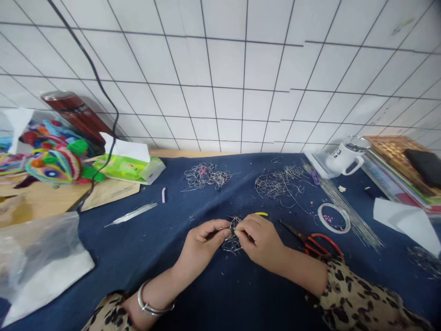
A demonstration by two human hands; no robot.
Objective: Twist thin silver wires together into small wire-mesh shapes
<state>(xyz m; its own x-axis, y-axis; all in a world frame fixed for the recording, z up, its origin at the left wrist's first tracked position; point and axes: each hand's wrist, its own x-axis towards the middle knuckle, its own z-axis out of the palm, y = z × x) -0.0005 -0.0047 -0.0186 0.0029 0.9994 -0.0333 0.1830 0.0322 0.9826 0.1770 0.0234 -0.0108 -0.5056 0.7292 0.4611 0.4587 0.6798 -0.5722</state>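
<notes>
Nearest, a small wire tangle (233, 241) is pinched from both sides between the fingertips of the left hand (201, 241) and the right hand (260, 239), low over the blue cloth of the desk (206, 294) near its middle. Just to the right, red-handled scissors (312, 241) are laid near a tape roll (333, 217). Farther back, a loose wire heap (206, 176) is spread on the cloth, and a white mug (346, 156) is set at the far right.

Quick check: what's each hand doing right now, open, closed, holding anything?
Left hand: closed, fingertips pinching the wire tangle.
Right hand: closed, pinching the same wire tangle.
</notes>
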